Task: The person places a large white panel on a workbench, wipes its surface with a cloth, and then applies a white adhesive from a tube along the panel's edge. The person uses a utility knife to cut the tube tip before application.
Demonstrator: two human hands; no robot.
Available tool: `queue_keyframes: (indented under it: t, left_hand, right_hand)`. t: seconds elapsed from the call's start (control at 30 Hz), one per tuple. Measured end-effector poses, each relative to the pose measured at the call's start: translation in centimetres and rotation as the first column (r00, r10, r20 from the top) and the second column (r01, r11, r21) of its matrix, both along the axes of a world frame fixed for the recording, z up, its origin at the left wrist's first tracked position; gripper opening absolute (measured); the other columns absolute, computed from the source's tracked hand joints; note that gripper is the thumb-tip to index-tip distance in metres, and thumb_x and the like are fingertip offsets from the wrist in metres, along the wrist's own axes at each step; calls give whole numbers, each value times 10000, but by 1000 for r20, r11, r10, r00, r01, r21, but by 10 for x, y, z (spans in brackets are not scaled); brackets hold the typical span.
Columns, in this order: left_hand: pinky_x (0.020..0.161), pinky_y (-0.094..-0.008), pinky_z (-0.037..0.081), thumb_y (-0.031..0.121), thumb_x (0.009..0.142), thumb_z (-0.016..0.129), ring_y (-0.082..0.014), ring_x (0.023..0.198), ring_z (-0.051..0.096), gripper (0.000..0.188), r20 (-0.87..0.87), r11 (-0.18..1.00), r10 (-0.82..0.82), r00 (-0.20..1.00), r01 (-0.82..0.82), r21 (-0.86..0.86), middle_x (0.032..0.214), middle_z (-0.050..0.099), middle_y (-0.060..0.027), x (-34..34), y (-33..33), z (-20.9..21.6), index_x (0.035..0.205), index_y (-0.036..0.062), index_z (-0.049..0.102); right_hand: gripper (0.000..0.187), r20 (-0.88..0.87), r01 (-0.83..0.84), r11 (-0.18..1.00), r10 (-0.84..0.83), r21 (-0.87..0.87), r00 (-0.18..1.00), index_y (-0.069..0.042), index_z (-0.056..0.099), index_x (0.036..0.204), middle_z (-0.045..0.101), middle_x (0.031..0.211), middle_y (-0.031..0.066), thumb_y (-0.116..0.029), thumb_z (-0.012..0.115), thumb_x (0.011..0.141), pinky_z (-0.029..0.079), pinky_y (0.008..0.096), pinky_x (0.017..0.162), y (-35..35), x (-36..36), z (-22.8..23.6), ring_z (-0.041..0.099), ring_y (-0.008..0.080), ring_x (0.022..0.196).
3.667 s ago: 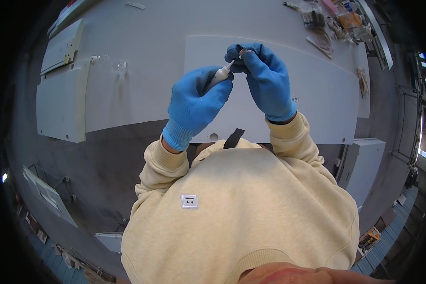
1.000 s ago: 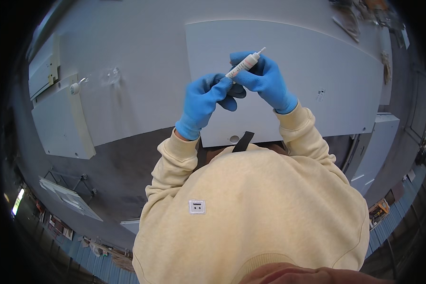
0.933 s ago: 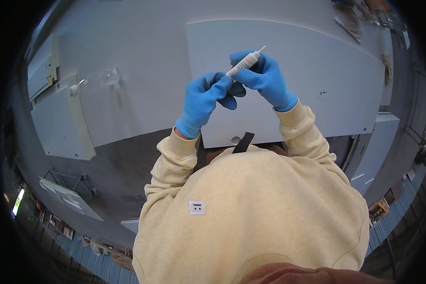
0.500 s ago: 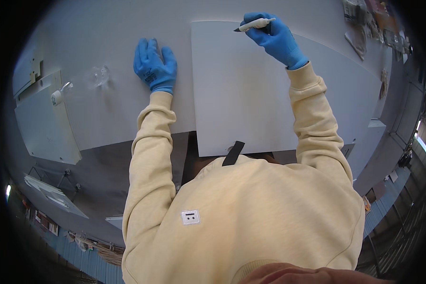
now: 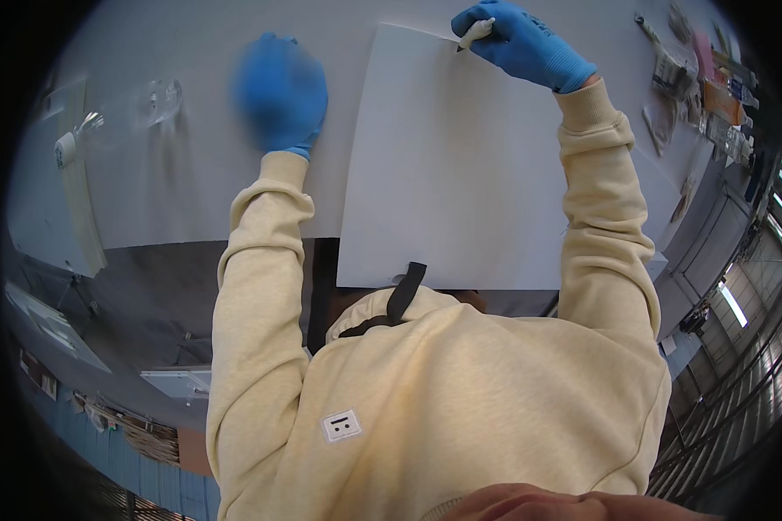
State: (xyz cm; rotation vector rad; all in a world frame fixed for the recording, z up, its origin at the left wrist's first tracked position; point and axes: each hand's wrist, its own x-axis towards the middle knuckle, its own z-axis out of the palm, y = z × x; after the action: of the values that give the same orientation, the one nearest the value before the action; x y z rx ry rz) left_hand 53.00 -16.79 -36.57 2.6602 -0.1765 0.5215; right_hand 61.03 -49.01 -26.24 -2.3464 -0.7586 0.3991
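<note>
In a blue glove, my right hand (image 5: 521, 43) grips a short white marker (image 5: 476, 34) with a dark tip. That tip points down at the far edge of a large white panel (image 5: 443, 174), though whether it touches the surface I cannot tell. My left hand (image 5: 282, 91), also gloved in blue, is off to the left of the panel, over the pale tabletop (image 5: 208, 191). Motion smears its fingers, so their pose is unclear. The near edge of the panel reaches past the tabletop's edge toward my body.
A clear bottle (image 5: 85, 135) with a white cap and a clear round plastic piece (image 5: 162, 102) are at the left. White boards (image 5: 48, 217) lie beyond them. Bagged items and an orange package (image 5: 723, 102) crowd the far right. A black strap (image 5: 406, 291) hangs at my front.
My view has shifted slightly. The marker has tilted from nearly level to pointing down at the panel's far edge. My left hand, flat with spread fingers before, is now blurred by motion.
</note>
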Motion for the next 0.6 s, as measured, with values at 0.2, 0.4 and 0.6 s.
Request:
queue_keyframes:
  t: [0.2, 0.4, 0.6]
  left_hand:
    - [1016, -473, 519, 322, 914, 706, -370, 1208, 639, 360, 19, 995, 23, 1000, -25, 100, 1346, 664, -170, 2, -1, -1, 1201, 105, 714]
    - [1021, -474, 511, 322, 915, 704, -364, 1215, 637, 362, 31, 993, 28, 999, -31, 117, 1346, 665, -167, 0, 3, -3, 1209, 112, 712]
    - [1027, -479, 508, 326, 915, 700, -367, 1217, 635, 366, 16, 992, 45, 999, -46, 120, 1353, 662, -166, -1, 3, 0, 1206, 105, 716]
  right_hand:
    - [124, -20, -72, 988, 70, -135, 997, -55, 722, 960, 713, 929, 179, -115, 621, 923, 535, 454, 834, 9, 10, 12, 670, 387, 917]
    - [123, -56, -160, 975, 153, -155, 987, -57, 720, 969, 705, 966, 180, -91, 632, 890, 525, 449, 869, 16, 15, 2, 661, 385, 954]
    - [145, 152, -113, 993, 110, 14, 982, -57, 707, 988, 710, 973, 167, -19, 653, 859, 529, 442, 855, 54, 31, 0, 662, 383, 950]
